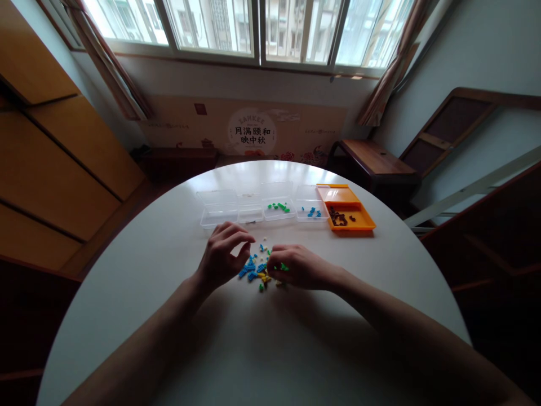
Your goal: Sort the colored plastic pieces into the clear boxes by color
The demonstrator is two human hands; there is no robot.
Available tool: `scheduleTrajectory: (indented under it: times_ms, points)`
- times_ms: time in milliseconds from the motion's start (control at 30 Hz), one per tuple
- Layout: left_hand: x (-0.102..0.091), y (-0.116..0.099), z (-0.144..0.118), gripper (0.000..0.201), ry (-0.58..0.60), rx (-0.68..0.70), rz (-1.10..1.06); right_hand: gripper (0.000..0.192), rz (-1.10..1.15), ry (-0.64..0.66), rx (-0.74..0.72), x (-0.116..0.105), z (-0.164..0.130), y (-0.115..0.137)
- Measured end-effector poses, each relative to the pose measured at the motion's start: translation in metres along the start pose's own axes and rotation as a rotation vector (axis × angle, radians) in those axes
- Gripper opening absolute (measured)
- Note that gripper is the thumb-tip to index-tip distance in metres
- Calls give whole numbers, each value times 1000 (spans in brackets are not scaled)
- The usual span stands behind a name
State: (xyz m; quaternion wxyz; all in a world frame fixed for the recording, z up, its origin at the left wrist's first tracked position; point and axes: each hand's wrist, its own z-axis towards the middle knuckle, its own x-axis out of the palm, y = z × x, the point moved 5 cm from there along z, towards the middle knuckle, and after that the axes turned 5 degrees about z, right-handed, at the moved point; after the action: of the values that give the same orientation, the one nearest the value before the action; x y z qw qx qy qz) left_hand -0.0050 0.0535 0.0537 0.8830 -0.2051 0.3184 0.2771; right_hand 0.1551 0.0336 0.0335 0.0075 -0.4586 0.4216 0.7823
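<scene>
A small heap of tiny building bricks, blue, yellow and green, lies in the middle of the round white table. My left hand hovers just left of the heap with its fingers curled and apart, thumb near the blue pieces. My right hand rests on the heap's right side, its fingertips pinched over green pieces; whether it grips one is hard to see.
Behind the heap stands a row of clear plastic trays, one holding green bricks, one blue bricks. An orange tray with dark pieces sits at the right end. A wooden bench and windows lie beyond.
</scene>
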Motion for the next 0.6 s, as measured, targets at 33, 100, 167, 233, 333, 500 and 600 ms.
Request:
scheduleTrajectory:
  times_ms: [33,100,167,233,333,500,600]
  points:
    - [1,-5,0,5,26,39,5,6,80,-64,38,-4,1,-5]
    - [5,-15,-1,12,91,133,21,9,248,-189,123,-9,3,-15]
    - [8,-22,-2,16,129,205,45,12,402,-249,196,-10,4,-24]
    - [8,-25,-3,12,119,236,67,16,526,-248,244,-6,5,-28]
    - [9,-25,-3,6,104,240,78,21,639,-244,268,-1,6,-32]
    - [12,-19,-3,4,148,198,76,20,673,-308,258,1,5,-37]
    - [5,1,-2,3,25,61,103,19,638,-391,290,-1,4,-42]
